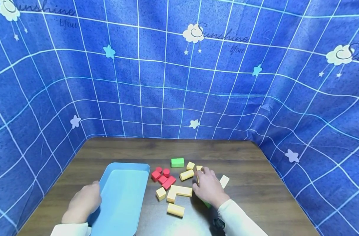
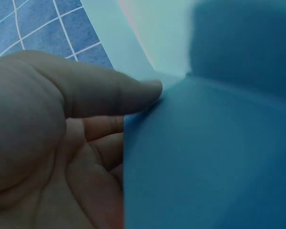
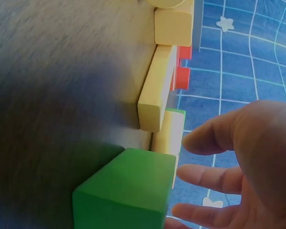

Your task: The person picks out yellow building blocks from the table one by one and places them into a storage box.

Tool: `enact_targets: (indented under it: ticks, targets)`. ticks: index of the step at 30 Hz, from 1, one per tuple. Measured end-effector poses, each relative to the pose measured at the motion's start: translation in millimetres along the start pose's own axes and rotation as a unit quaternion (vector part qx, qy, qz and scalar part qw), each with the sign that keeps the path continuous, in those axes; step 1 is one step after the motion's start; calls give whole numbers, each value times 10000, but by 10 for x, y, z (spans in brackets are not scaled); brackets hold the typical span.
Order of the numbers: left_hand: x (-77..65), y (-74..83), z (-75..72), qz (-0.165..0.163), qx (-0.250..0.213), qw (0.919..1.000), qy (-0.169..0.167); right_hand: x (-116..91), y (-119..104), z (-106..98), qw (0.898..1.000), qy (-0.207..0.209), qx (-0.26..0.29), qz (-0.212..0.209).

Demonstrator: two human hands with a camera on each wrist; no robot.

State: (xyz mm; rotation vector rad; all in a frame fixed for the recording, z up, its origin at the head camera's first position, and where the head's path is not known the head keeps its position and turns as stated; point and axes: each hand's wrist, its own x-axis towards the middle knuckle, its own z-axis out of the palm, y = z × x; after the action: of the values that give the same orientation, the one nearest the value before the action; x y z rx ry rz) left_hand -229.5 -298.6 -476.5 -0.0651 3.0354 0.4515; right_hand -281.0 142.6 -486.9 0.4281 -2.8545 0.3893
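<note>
At the left, my left hand [image 1: 84, 199] grips the long side of a blue tray [image 1: 124, 193]. In the left wrist view its thumb [image 2: 119, 93] presses the tray's inner wall, with the other fingers outside. My right hand [image 1: 209, 186] is over the right part of the blocks, fingers apart and slightly bent. A sliver of yellow shows by its thumb in the head view; I cannot tell whether they touch. Below that hand lies a green block [image 3: 126, 183], mostly covered in the head view. A yellow cylinder [image 1: 187, 175] and a long yellow block [image 1: 183, 191] lie to its left.
Red blocks [image 1: 169, 182] cluster beside the tray's right side. Behind them lies a green block [image 1: 177, 163]. A yellow cylinder [image 1: 175, 210] is nearer the front, and a pale block [image 1: 224, 181] lies right of the hand. Blue cloth [image 1: 167, 82] surrounds the wooden table [image 1: 256, 183].
</note>
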Motion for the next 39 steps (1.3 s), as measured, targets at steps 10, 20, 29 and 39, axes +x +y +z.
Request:
enact_targets:
  ticks: [10,20,29,39]
  targets:
    - [-13,37,14,-306,-24,9995,116,12,7,79,9999,-49,25,-151]
    - [-9,53,37,-439,-12,9990,50,10,42,147,9998,-140,-134,26]
    - [-44,95,15,-457,-40,9988,146,17,51,168,9997,-110,-212,14]
    - [-79,112,30,-443,-87,9986,264,31,70,182,9995,156,-251,-146]
